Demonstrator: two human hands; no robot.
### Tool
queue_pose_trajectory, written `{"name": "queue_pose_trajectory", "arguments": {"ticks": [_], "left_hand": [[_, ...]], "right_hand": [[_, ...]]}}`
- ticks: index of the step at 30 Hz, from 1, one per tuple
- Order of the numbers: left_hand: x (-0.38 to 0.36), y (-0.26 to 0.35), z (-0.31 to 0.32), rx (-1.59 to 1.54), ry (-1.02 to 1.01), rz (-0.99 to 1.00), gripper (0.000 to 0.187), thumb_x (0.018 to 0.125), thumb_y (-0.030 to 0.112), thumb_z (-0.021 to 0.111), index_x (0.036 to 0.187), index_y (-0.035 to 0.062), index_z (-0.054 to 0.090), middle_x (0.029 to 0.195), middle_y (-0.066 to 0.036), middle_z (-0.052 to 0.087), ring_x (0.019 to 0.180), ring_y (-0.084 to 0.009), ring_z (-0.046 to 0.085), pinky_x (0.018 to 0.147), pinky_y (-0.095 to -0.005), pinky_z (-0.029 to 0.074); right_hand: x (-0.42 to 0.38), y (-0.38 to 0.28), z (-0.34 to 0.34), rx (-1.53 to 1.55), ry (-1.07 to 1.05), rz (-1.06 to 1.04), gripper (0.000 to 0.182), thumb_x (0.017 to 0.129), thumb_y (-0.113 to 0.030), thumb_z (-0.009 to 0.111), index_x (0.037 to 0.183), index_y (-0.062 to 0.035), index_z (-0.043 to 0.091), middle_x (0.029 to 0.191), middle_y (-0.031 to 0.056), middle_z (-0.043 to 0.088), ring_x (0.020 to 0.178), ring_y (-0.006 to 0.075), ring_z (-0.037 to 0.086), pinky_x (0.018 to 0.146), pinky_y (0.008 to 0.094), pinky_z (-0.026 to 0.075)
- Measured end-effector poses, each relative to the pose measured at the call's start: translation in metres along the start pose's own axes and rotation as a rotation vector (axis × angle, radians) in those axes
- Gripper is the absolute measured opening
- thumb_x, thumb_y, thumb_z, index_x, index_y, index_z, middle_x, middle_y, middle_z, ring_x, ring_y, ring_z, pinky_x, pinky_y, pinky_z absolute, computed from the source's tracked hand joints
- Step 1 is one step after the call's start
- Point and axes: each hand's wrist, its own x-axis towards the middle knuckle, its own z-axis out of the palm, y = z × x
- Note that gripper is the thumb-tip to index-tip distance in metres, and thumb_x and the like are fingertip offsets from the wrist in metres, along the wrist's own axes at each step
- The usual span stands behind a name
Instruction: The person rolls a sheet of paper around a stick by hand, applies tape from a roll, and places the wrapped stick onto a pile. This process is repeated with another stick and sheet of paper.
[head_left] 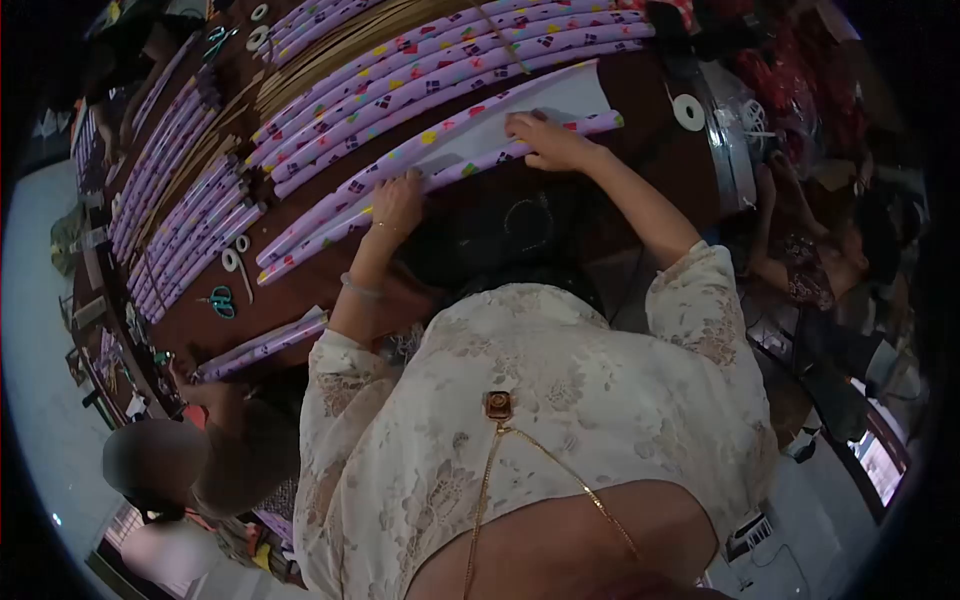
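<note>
A partly rolled sheet of purple patterned paper (470, 121) lies across the table in front of me, its pale inner side showing between two rolled edges. My left hand (398, 200) presses on the near roll around its middle, fingers curled over the paper. Farther right, my right hand (545, 140) rests on the sheet near its right end, with the fingers bent onto the pale side and the near roll. Whether the right fingers grip the paper is too small to tell.
Purple rolls (330, 165) lie beyond the sheet and more are stacked at left. Tape rolls (688, 112), scissors (221, 302) and brown strips are on the table (400, 305). People sit at lower left and right.
</note>
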Motion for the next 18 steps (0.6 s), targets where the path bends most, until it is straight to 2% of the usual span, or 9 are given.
{"name": "queue_pose_trajectory", "arguments": {"ticks": [2,4,9,10,12,13,14,15,18], "left_hand": [[-0.001,-0.002,0.002,-0.063,0.025,0.056,0.032,0.072,0.021,0.058,0.101,0.0085,0.049,0.085,-0.015,0.059,0.083,-0.0312,0.056,0.076,-0.0429,0.039],[-0.002,0.000,0.006,0.006,-0.027,0.009,0.031,0.071,0.022,0.060,0.097,0.0091,0.050,0.085,-0.013,0.060,0.084,-0.0292,0.057,0.077,-0.0420,0.039],[-0.009,0.006,0.007,0.017,0.082,0.024,0.027,0.068,0.022,0.063,0.089,0.0085,0.053,0.086,-0.011,0.060,0.088,-0.0286,0.055,0.078,-0.0406,0.039],[-0.010,0.008,0.006,-0.056,0.167,0.032,0.025,0.068,0.017,0.063,0.090,0.0077,0.056,0.089,-0.012,0.058,0.090,-0.0288,0.053,0.078,-0.0404,0.040],[-0.011,0.013,-0.004,-0.138,0.121,0.003,0.025,0.067,0.014,0.064,0.091,0.0079,0.057,0.097,-0.012,0.055,0.093,-0.0302,0.051,0.083,-0.0407,0.039],[-0.011,0.014,-0.006,-0.088,0.176,0.011,0.031,0.065,0.013,0.067,0.094,0.0089,0.057,0.099,-0.012,0.053,0.093,-0.0316,0.050,0.082,-0.0388,0.041],[-0.009,0.014,-0.008,-0.131,0.100,-0.024,0.032,0.065,0.014,0.067,0.095,0.0089,0.058,0.098,-0.013,0.053,0.093,-0.0319,0.050,0.082,-0.0387,0.041],[-0.009,0.014,-0.010,-0.171,0.019,-0.062,0.033,0.065,0.014,0.068,0.097,0.0089,0.058,0.097,-0.013,0.053,0.093,-0.0322,0.050,0.082,-0.0385,0.041],[-0.010,0.006,0.002,-0.199,0.034,-0.002,0.041,0.066,0.016,0.069,0.103,0.0054,0.054,0.098,-0.015,0.054,0.094,-0.0319,0.050,0.081,-0.0386,0.041]], "right_hand": [[0.002,-0.003,-0.004,-0.003,-0.102,0.134,0.034,0.068,-0.004,0.056,0.100,-0.0022,0.044,0.119,0.0138,0.039,0.111,0.0349,0.038,0.095,0.0391,0.031],[0.001,0.000,0.000,-0.030,-0.068,0.071,0.033,0.068,-0.004,0.056,0.099,-0.0026,0.044,0.119,0.0141,0.037,0.108,0.0353,0.038,0.093,0.0405,0.032],[-0.004,0.006,0.010,-0.054,0.011,0.026,0.032,0.069,-0.006,0.058,0.098,-0.0034,0.045,0.117,0.0143,0.037,0.106,0.0363,0.039,0.090,0.0420,0.034],[-0.005,0.006,0.012,-0.019,0.029,0.022,0.032,0.069,-0.008,0.061,0.097,-0.0035,0.045,0.116,0.0142,0.038,0.106,0.0364,0.039,0.091,0.0419,0.033],[-0.006,0.002,0.010,-0.001,0.029,0.044,0.034,0.068,-0.010,0.065,0.095,-0.0035,0.046,0.117,0.0143,0.038,0.107,0.0362,0.039,0.091,0.0418,0.033],[-0.006,-0.006,0.004,-0.016,0.009,0.068,0.035,0.067,-0.011,0.067,0.095,-0.0032,0.047,0.118,0.0145,0.039,0.108,0.0358,0.039,0.091,0.0419,0.033],[-0.007,-0.013,-0.004,0.026,-0.026,0.075,0.031,0.071,-0.008,0.063,0.095,-0.0030,0.046,0.121,0.0137,0.035,0.114,0.0351,0.034,0.095,0.0417,0.031],[-0.010,-0.012,-0.003,0.020,-0.016,0.100,0.031,0.071,-0.008,0.063,0.095,-0.0030,0.046,0.121,0.0137,0.035,0.114,0.0351,0.034,0.095,0.0417,0.031],[-0.013,-0.007,0.009,0.010,0.054,0.054,0.028,0.069,-0.010,0.065,0.092,-0.0036,0.050,0.117,0.0137,0.038,0.112,0.0334,0.037,0.093,0.0415,0.031]]}}
